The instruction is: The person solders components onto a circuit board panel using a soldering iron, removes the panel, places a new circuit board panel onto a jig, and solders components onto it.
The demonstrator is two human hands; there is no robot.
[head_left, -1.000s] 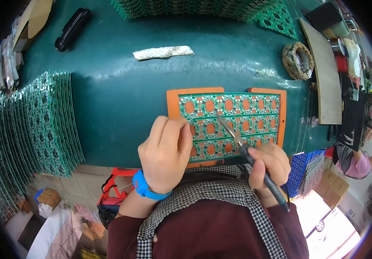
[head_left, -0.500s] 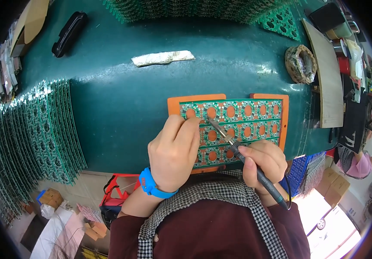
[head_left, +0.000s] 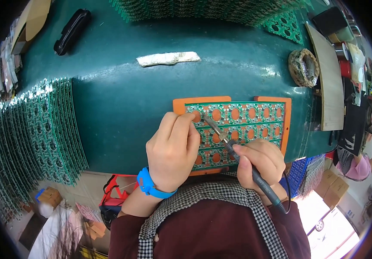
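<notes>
My right hand (head_left: pixel 261 163) is closed round a soldering iron (head_left: pixel 255 172) with a dark grey handle, held like a pen. Its tip reaches the top row of a green circuit board panel (head_left: pixel 248 122), between the first two round holes from the left. The panel, with rows of round cut-outs, lies in an orange frame (head_left: pixel 286 125). Over the panel's left edge, the fingers of my left hand (head_left: pixel 170 149) are bent and drawn together close to the iron's tip. Whatever they pinch is hidden. A blue wristband (head_left: pixel 151 184) circles my left wrist.
Tall rows of green circuit panels (head_left: pixel 43 134) stand at the left, more (head_left: pixel 194 11) at the far edge. A whitish strip (head_left: pixel 168 58), a black case (head_left: pixel 72 32), a rough round pot (head_left: pixel 303 67) and a board (head_left: pixel 326 82) lie on the green table (head_left: pixel 117 95). Another person (head_left: pixel 358 163) is far right.
The soldering iron's tip has moved left along the top row, from the second hole to between the first and second. My left hand has shifted slightly left relative to the panel.
</notes>
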